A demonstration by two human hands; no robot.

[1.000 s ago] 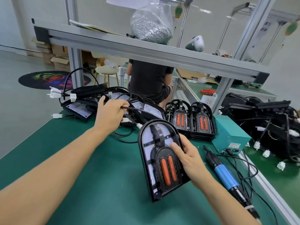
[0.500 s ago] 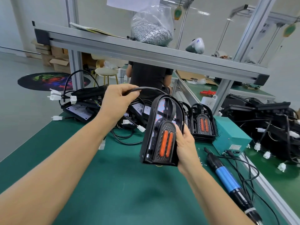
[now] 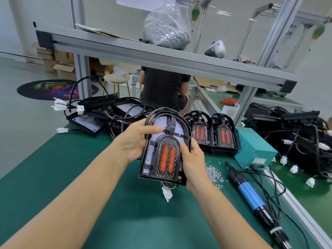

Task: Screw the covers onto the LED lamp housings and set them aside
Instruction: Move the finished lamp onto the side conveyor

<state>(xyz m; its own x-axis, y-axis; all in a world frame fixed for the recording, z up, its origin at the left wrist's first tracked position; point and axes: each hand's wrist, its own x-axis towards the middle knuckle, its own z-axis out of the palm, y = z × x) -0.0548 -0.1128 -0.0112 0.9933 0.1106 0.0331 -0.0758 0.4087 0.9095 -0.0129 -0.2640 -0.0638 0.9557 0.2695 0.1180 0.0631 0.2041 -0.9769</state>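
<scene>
Above the tabletop's middle I hold the lamp housing (image 3: pixel 164 148) off the mat, both hands curled on it: left hand (image 3: pixel 133 141) grips the left edge, thumb across its face; right hand (image 3: pixel 193 161) clasps the lower right edge. White connector (image 3: pixel 167 193) dangles below. Loose screws (image 3: pixel 214 174) and electric screwdriver (image 3: pixel 251 194) lie toward the right edge. Covered lamps (image 3: pixel 212 133) stand behind, bare housings (image 3: pixel 100 114) at the far left corner.

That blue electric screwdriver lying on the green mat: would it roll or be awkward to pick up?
The electric screwdriver has a round barrel, so a nudge might roll it, though its black cord trailing to the teal power box would probably check that. It looks rigid and fairly heavy for its size. The cord is floppy and may drag across the loose screws when lifted.
</scene>
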